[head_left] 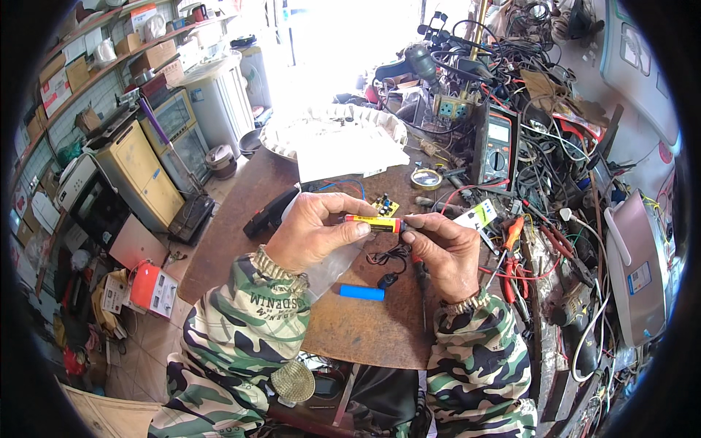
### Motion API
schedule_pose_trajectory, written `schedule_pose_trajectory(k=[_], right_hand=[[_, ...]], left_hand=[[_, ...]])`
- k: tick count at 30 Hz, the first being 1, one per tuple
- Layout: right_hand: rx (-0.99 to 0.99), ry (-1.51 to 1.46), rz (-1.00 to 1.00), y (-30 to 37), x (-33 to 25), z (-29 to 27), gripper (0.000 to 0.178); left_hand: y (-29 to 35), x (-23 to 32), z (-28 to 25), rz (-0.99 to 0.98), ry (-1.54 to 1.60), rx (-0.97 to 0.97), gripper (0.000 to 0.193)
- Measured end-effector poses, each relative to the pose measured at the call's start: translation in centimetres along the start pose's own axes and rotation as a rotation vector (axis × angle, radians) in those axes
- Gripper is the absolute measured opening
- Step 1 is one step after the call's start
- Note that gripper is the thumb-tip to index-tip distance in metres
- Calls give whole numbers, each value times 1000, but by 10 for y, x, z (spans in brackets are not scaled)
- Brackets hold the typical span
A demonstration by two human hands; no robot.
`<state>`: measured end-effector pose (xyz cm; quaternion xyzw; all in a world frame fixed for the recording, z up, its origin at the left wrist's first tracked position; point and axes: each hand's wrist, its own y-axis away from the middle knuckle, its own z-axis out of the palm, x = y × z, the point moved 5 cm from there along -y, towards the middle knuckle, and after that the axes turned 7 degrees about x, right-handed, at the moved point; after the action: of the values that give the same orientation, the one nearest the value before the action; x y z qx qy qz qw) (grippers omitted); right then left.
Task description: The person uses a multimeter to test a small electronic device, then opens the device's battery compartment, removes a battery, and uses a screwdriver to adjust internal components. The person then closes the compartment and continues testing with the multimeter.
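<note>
My left hand (315, 228) pinches a small yellow and red tube (371, 222) between thumb and fingers, above the table. At the tube's dark end, my right hand (447, 252) closes thumb and fingertips on it. Below the hands, a blue cylindrical battery (362, 292) lies on the brown table (350, 337). A short black cable (391, 270) with a plug is between the battery and my right hand. Just beyond the tube sits a small circuit board (385, 206). A black elongated thing (269, 212) lies behind my left hand, partly hidden by it.
White sheets (350, 155) cover a round tray (394, 125) at the table's back. A multimeter (498, 146) stands to the right, with an orange-handled screwdriver (514, 233), red-handled pliers (510, 281) and heaped cables (540, 168). A red and white box-shaped device (152, 290) is at left.
</note>
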<state>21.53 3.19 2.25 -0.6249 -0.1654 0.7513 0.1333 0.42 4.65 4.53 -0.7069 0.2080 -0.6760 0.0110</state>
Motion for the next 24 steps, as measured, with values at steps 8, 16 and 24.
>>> schedule_pose_trajectory(k=[8,16,24], right_hand=[[61,-56,119,0,3,-3,23],[-95,-11,222,4,20,13,43],[-96,705,-418,6,-7,20,52]], left_hand=[[0,-10,1,-125,235,65,30],[-2,-16,-9,-88,578,220,27],[-3,-19,0,-75,557,245,30]])
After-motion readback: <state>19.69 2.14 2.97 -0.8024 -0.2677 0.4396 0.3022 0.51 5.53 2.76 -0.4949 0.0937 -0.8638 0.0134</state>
